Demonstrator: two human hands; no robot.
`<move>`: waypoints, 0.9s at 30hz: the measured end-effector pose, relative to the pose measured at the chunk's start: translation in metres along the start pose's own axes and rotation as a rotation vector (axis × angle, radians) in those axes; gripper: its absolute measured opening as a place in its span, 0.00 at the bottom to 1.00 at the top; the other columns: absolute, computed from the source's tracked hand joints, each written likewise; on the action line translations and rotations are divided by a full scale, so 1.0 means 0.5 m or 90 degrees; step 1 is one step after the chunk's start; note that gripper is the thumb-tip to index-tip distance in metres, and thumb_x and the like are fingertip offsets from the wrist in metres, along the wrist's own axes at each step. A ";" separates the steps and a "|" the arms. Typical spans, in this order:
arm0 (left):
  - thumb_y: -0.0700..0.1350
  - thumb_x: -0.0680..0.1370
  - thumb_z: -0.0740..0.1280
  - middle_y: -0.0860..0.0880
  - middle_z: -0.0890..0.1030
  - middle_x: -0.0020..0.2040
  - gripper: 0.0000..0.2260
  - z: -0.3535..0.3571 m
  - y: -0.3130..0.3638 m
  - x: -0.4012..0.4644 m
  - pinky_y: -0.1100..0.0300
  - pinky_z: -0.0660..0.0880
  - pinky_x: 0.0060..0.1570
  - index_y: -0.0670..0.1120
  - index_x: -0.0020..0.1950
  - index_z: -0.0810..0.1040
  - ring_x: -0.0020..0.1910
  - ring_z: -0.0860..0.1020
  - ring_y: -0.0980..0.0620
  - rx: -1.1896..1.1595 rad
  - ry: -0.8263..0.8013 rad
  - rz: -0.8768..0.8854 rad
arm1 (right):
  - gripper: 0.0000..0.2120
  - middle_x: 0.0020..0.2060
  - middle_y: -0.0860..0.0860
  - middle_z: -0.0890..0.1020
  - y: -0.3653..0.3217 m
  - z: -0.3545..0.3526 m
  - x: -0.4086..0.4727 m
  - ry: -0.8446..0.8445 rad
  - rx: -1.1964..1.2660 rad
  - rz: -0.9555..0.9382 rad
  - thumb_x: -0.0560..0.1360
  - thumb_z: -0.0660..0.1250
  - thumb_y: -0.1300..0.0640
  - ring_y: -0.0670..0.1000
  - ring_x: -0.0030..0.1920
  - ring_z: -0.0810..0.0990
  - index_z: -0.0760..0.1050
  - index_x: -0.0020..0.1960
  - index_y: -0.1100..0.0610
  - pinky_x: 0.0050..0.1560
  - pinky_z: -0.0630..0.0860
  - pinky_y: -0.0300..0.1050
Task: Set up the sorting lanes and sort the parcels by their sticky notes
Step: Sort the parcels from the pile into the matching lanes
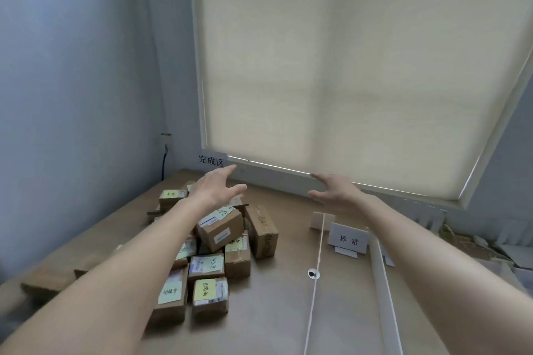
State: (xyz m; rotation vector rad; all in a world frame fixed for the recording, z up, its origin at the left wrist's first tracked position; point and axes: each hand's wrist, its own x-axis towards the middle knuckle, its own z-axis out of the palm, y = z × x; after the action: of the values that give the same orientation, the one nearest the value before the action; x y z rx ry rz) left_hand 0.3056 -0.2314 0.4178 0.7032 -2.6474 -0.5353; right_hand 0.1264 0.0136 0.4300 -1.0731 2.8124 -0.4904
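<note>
Parcels (213, 251) lie heaped on the table (274, 311), left of the white cord (315, 262) that runs down its middle; I take that cord as my landmark. Most of them carry yellow or green sticky notes (205, 292) with handwriting I cannot read from here. My left hand (215, 190) hangs above the far end of the heap, left of the cord, fingers straight and spread, holding nothing. My right hand (336, 190) hangs beyond the cord's far end, fingers likewise loose and spread, holding nothing. The palms face each other. Just right of the cord stands a white sign (349, 239) reading 异常, and right of that a white divider strip (385, 297) runs along the table. Far left of the cord's far end, a second sign (211, 159) reading 完成区 leans against the wall by the blind (360, 75). A small dark toggle (312, 273) sits on the cord.
</note>
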 end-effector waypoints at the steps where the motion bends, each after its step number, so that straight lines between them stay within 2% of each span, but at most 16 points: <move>1: 0.64 0.77 0.65 0.52 0.68 0.75 0.32 -0.025 -0.034 -0.036 0.49 0.71 0.63 0.57 0.78 0.61 0.72 0.68 0.48 0.003 0.006 -0.013 | 0.32 0.77 0.51 0.68 -0.039 0.014 -0.018 -0.007 0.000 -0.009 0.79 0.66 0.44 0.53 0.76 0.65 0.61 0.80 0.49 0.74 0.65 0.49; 6: 0.64 0.77 0.64 0.51 0.68 0.75 0.32 -0.129 -0.177 -0.204 0.47 0.71 0.65 0.56 0.78 0.61 0.72 0.68 0.46 0.015 0.019 -0.078 | 0.32 0.76 0.53 0.68 -0.221 0.086 -0.100 -0.029 -0.009 -0.061 0.79 0.65 0.43 0.55 0.76 0.65 0.60 0.80 0.47 0.74 0.65 0.52; 12: 0.57 0.78 0.67 0.47 0.66 0.76 0.31 -0.204 -0.311 -0.330 0.49 0.65 0.70 0.49 0.78 0.62 0.74 0.65 0.46 -0.033 0.050 -0.126 | 0.31 0.75 0.54 0.69 -0.395 0.166 -0.164 -0.055 -0.005 -0.118 0.80 0.66 0.45 0.55 0.73 0.68 0.61 0.80 0.48 0.71 0.67 0.49; 16: 0.61 0.77 0.66 0.48 0.65 0.77 0.33 -0.225 -0.400 -0.356 0.47 0.66 0.70 0.52 0.78 0.61 0.74 0.65 0.46 -0.036 0.053 -0.155 | 0.31 0.76 0.53 0.68 -0.469 0.210 -0.157 -0.072 -0.009 -0.145 0.80 0.67 0.46 0.53 0.74 0.67 0.62 0.80 0.49 0.71 0.65 0.47; 20: 0.63 0.77 0.65 0.50 0.65 0.77 0.33 -0.224 -0.483 -0.352 0.45 0.68 0.68 0.54 0.78 0.60 0.74 0.65 0.46 -0.028 0.050 -0.185 | 0.31 0.75 0.53 0.70 -0.520 0.258 -0.112 -0.102 -0.014 -0.147 0.80 0.67 0.46 0.54 0.73 0.69 0.62 0.80 0.49 0.70 0.68 0.49; 27: 0.64 0.77 0.64 0.50 0.63 0.78 0.34 -0.201 -0.644 -0.280 0.46 0.68 0.68 0.55 0.79 0.59 0.74 0.65 0.46 0.000 0.012 -0.233 | 0.32 0.77 0.54 0.67 -0.597 0.372 0.039 -0.141 -0.004 -0.162 0.80 0.66 0.46 0.55 0.76 0.66 0.60 0.80 0.50 0.74 0.66 0.53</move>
State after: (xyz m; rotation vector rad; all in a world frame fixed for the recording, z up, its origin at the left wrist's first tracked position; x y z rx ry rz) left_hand 0.5900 -0.4437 0.3311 1.1964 -2.5103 -0.6182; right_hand 0.3376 -0.2577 0.3529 -1.4013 2.5034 -0.3567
